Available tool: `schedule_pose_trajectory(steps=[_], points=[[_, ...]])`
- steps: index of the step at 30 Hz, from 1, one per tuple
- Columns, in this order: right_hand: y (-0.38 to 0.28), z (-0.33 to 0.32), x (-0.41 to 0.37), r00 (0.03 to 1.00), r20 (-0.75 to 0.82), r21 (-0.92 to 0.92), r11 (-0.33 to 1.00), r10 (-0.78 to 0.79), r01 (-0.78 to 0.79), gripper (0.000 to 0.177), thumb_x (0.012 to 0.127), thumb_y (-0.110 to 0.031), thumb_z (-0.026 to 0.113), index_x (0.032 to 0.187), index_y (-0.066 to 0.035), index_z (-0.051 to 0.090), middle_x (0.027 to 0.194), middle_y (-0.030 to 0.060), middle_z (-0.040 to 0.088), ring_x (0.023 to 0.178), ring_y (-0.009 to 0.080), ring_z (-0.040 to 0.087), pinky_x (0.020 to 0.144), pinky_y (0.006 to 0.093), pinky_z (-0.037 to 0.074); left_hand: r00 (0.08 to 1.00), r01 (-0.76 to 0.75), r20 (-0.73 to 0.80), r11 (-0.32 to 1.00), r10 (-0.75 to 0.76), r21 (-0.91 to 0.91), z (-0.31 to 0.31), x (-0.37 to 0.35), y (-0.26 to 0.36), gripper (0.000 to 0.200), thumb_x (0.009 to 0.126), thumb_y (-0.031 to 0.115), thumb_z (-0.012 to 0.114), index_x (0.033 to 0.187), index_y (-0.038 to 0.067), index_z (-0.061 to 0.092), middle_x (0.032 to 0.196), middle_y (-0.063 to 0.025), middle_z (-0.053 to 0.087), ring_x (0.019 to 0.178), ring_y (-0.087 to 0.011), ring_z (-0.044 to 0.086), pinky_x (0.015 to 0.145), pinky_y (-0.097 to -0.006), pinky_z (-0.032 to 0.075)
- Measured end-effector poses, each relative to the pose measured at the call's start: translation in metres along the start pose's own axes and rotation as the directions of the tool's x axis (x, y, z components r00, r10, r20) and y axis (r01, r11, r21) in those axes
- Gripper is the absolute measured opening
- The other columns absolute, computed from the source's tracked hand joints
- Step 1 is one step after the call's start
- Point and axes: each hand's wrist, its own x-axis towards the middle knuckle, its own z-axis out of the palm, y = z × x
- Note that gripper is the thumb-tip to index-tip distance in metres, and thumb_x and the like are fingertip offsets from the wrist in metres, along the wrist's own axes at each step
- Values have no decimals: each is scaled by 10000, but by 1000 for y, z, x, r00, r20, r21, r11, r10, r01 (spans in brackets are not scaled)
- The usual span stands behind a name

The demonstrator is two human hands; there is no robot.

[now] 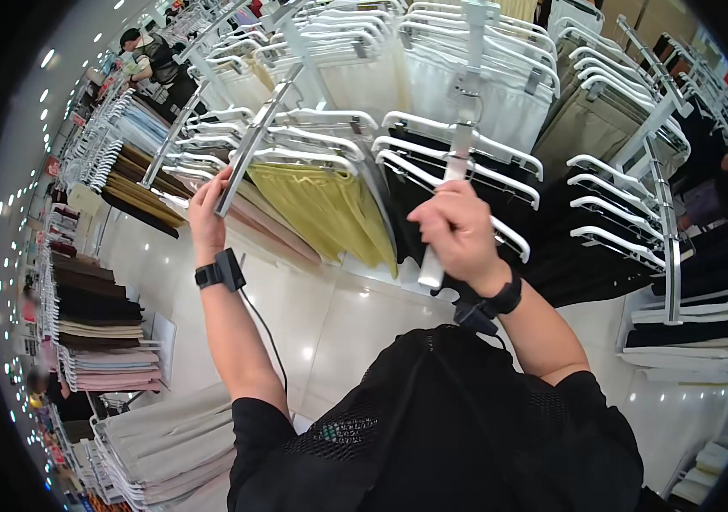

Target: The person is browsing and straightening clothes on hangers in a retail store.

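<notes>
At the left display arm, my left hand has its fingers bent against the metal bar near its front end. Olive-green pleated trousers or skirts and pale pink garments hang on white hangers beside it. My right hand is closed like a fist over the middle display arm, whose front end sticks out below it. What lies inside those fingers is hidden. Around it, white hangers carry black garments. Both wrists wear black straps with small boxes.
White trousers hang behind the front rows. To the right, a third arm holds hangers with dark garments, and khaki trousers hang above. Folded garments hang in rows at left. A person stands far off upper left. Tiled floor lies below.
</notes>
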Motion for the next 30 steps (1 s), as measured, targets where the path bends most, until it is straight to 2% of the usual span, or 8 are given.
schedule_pose_trajectory(steps=[2,3,5,7,11,16,22,30], points=[[7,-7,2,994,103,14,999,-37,36,90,902,-107,695,819,-80,718,715,30,669,664,225,617,867,373,462,959,-98,-205,907,196,409,27,-21,16,279,1021,166,624,1115,-77,725,1293,-177,697,1317,-266,575,1106,-376,434],[6,-12,5,986,159,10,999,-39,38,88,905,-125,701,828,-87,718,714,30,665,672,224,618,870,376,465,958,-99,-205,903,200,418,44,-34,22,279,1021,166,624,1115,-77,725,1293,-177,697,1317,-266,575,1106,-376,434],[5,-23,8,963,265,30,998,-59,53,43,899,-137,727,887,-96,730,755,33,666,731,223,631,914,395,475,746,-257,-281,650,604,715,86,-71,28,328,1051,170,571,1221,-85,687,1329,-187,673,1306,-273,582,1131,-390,412],[15,-35,6,953,281,122,989,-115,83,50,888,-127,741,921,-90,735,807,34,684,773,219,643,952,397,471,806,-330,-280,788,522,519,150,-115,34,389,1089,208,478,1267,-87,658,1355,-194,654,1317,-297,575,1159,-417,381],[29,-71,12,975,208,271,962,-76,17,173,869,-52,753,1042,-53,740,984,74,729,910,212,681,951,388,513,914,-405,100,860,394,310,257,-186,45,629,1075,491,431,1262,-61,668,1297,-244,673,1344,-365,550,1180,-508,342],[77,-128,15,916,-130,-45,921,380,-388,196,906,-66,721,1091,-1,719,1060,129,725,990,291,689,880,358,538,733,-546,560,826,387,144,294,-174,59,584,967,516,583,1104,-29,741,1095,-200,760,1187,-416,667,1105,-526,432],[143,-133,7,961,-35,-645,728,274,-231,302,898,-169,739,1167,-39,697,1188,135,695,1082,350,659,942,418,525,518,-627,772,777,369,50,298,-143,53,335,854,308,659,965,12,770,888,-107,764,1049,-337,738,1100,-519,448],[169,-120,5,833,1,-630,647,554,-430,263,942,-250,690,1152,-99,739,1034,149,730,948,373,686,816,430,539,406,-464,870,883,279,-67,289,-115,59,364,808,335,817,1031,52,768,908,-99,752,1149,-323,687,1148,-532,396]])
